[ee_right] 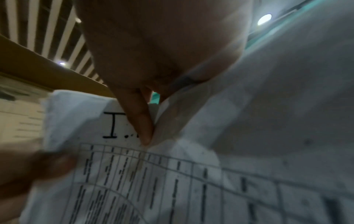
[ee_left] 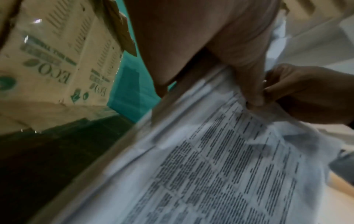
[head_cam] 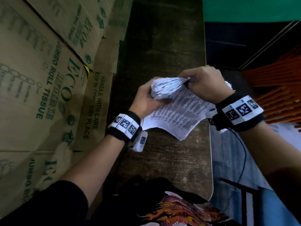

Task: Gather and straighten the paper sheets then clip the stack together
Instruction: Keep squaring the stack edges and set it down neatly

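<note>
I hold the stack of white printed paper sheets (head_cam: 175,110) in the air above the dark worn wooden table (head_cam: 164,160), not resting on it. My left hand (head_cam: 147,97) curls round the stack's far left edge, thumb on top and fingers beneath, where the sheets fan and buckle. My right hand (head_cam: 204,82) pinches the far right corner between thumb and fingers; something small and dark (head_cam: 192,79) sits at that pinch, perhaps the clip, though I cannot tell for sure. In the right wrist view one of my fingertips (ee_right: 146,136) presses on the top sheet just above its printed table.

I judge the step to be the clipping, or the last squaring before it: the sheets are gathered, but their edges still look splayed near my left hand and the near corner droops. The next move calls for a firm left grip so that nothing slides, with the edges tapped flush, and the right fingers seating the clip fully over every sheet at the corner.

Printed brown cardboard boxes (head_cam: 40,79) stand just to the left of the table.
</note>
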The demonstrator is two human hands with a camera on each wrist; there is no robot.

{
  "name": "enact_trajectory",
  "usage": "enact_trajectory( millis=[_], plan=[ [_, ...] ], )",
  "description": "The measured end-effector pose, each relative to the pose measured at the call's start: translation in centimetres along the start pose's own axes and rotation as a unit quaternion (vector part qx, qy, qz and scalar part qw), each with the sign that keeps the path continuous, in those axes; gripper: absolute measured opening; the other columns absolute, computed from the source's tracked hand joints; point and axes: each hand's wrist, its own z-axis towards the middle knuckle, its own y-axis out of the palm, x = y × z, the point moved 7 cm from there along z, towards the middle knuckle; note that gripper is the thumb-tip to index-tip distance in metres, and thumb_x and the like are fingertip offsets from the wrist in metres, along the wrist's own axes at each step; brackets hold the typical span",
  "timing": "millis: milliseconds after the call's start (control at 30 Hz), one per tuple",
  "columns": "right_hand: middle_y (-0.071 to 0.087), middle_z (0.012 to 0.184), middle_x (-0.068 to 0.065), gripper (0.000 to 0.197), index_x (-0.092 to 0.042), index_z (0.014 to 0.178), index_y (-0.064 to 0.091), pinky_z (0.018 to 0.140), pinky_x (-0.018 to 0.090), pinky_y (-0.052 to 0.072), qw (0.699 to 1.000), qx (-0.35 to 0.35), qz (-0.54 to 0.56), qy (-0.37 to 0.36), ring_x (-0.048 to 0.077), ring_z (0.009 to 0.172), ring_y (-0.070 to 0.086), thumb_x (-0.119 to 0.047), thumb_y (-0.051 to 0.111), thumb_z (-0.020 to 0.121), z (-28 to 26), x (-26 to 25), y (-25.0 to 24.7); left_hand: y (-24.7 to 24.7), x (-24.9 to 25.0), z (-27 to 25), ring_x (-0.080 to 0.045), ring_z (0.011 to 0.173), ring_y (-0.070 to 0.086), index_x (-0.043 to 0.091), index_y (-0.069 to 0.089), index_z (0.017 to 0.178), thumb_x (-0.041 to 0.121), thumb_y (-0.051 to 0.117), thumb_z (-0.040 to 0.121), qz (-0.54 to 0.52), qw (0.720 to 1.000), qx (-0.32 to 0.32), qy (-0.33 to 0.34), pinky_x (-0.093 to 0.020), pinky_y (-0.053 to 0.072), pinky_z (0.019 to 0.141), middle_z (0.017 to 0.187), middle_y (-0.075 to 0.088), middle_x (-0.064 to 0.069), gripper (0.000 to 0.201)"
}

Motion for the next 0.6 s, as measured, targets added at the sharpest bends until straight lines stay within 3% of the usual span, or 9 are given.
enact_trajectory(
  millis=[67,133,200,267,333,367,433,533,600],
  plan=[
    [0.072,0.093,0.001,0.032,-0.038,0.107,0.063,0.08,0.043,0.051,1.0,-0.006,-0.01,-0.004,0.031,0.093,0.064,-0.023,0.059,0.08,-0.3,-0.2,0.0,-0.1,-0.2,0.2,-0.016,0.089,0.067,0.002,0.063,0.102,-0.003,0.066,0.076,-0.131,0.99,0.031,-0.038,-0.03,0.054,0.085,0.092,0.071,-0.003,0.026],
    [0.069,0.103,0.001,0.034,-0.039,0.11,0.059,0.081,0.041,0.048,0.996,-0.055,-0.067,0.034,0.032,0.099,0.062,-0.03,0.064,0.078,-1.2,1.7,-0.1,-1.3,-0.3,0.1,-0.013,0.084,0.07,0.004,0.07,0.095,-0.01,0.067,0.072,-0.131,0.988,0.083,-0.013,-0.028,0.056,0.081,0.082,0.075,0.003,0.027],
    [0.068,0.102,0.003,0.038,-0.034,0.108,0.06,0.079,0.04,0.047,0.983,-0.098,-0.122,0.097,0.031,0.098,0.063,-0.034,0.07,0.071,-2.5,5.0,-0.5,-2.4,-0.7,-0.4,-0.007,0.078,0.07,0.012,0.073,0.086,-0.01,0.071,0.07,-0.103,0.989,0.104,-0.002,-0.023,0.055,0.076,0.075,0.075,0.009,0.027],
    [0.068,0.087,0.005,0.038,-0.018,0.098,0.066,0.073,0.039,0.05,0.99,-0.066,0.007,0.122,0.02,0.085,0.064,-0.029,0.078,0.063,-3.6,7.6,-0.4,-3.3,-0.9,-0.7,0.0,0.074,0.069,0.011,0.069,0.082,-0.014,0.07,0.071,-0.077,0.988,0.132,0.0,-0.015,0.053,0.071,0.071,0.073,0.015,0.028],
    [0.066,0.076,-0.004,0.026,-0.004,0.084,0.066,0.067,0.028,0.048,0.962,0.013,0.255,0.096,0.005,0.074,0.056,-0.011,0.083,0.066,-4.8,8.0,-0.1,-4.0,-0.9,-0.7,0.003,0.072,0.067,0.011,0.066,0.078,-0.017,0.069,0.07,-0.068,0.984,0.162,0.009,-0.014,0.052,0.071,0.069,0.072,0.017,0.029],
    [0.065,0.074,-0.014,0.019,-0.006,0.082,0.064,0.067,0.02,0.047,0.935,0.046,0.343,0.074,-0.001,0.072,0.054,-0.001,0.079,0.07,-5.3,7.7,0.1,-4.2,-0.6,-0.7,0.003,0.072,0.067,0.008,0.066,0.079,-0.017,0.069,0.07,-0.07,0.982,0.175,0.014,-0.015,0.052,0.071,0.068,0.072,0.015,0.027],
    [0.062,0.078,-0.019,0.032,-0.02,0.085,0.059,0.071,0.013,0.044,0.894,0.086,0.438,0.042,-0.004,0.076,0.054,0.01,0.068,0.077,-6.0,6.9,0.6,-4.2,0.5,-1.1,0.005,0.073,0.066,0.007,0.066,0.084,-0.013,0.07,0.072,-0.054,0.979,0.193,0.034,-0.014,0.052,0.071,0.071,0.07,0.014,0.023],
    [0.06,0.09,-0.017,0.037,-0.027,0.094,0.057,0.079,0.019,0.044,0.86,0.129,0.492,0.034,0.003,0.088,0.053,0.006,0.062,0.078,-6.7,6.2,1.7,-3.8,1.3,-2.0,0.007,0.079,0.065,0.02,0.064,0.083,-0.006,0.069,0.078,-0.03,0.978,0.194,0.071,-0.012,0.05,0.074,0.084,0.066,0.014,0.027],
    [0.059,0.093,-0.009,0.035,-0.024,0.095,0.054,0.08,0.024,0.043,0.845,0.145,0.511,0.054,0.007,0.09,0.053,0.005,0.062,0.078,-7.1,6.1,3.2,-3.5,0.2,-2.5,0.004,0.086,0.064,0.018,0.062,0.093,-0.001,0.068,0.081,-0.02,0.98,0.187,0.062,-0.015,0.049,0.08,0.092,0.065,0.011,0.023]
  ],
)
